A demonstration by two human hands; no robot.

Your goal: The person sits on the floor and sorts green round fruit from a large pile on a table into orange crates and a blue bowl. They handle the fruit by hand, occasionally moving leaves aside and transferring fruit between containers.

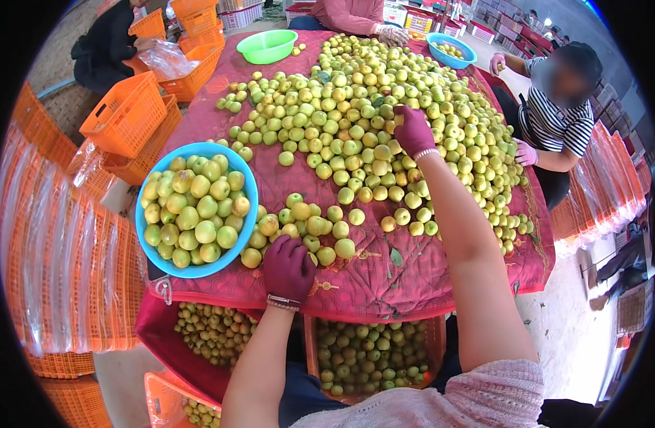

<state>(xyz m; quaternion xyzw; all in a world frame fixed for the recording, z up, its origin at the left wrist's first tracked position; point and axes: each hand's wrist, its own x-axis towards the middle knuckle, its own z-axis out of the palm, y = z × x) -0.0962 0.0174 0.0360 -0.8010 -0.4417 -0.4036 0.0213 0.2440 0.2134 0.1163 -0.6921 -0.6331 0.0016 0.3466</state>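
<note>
My left hand (289, 269), in a maroon glove with bracelets at the wrist, is near the table's front edge. A sliver of a green jujube shows at its right side; the fingers hide whether it is gripped. Loose green jujubes (318, 226) lie just beyond it. Over the large heap of green jujubes (354, 125) reaches my right hand (414, 132), gloved alike, its fingers closed around a yellowish jujube (398, 120). To the left of my left hand stands a blue plastic basin (251, 224) filled with jujubes.
A red patterned cloth (327, 291) covers the table. Below its edge are an orange crate (310, 348) and a red-lined container (156, 326) of jujubes. A green basin (267, 45) and another blue basin (451, 51) stand farther back. Orange crates (125, 115) are stacked left. Co-workers sit opposite and right.
</note>
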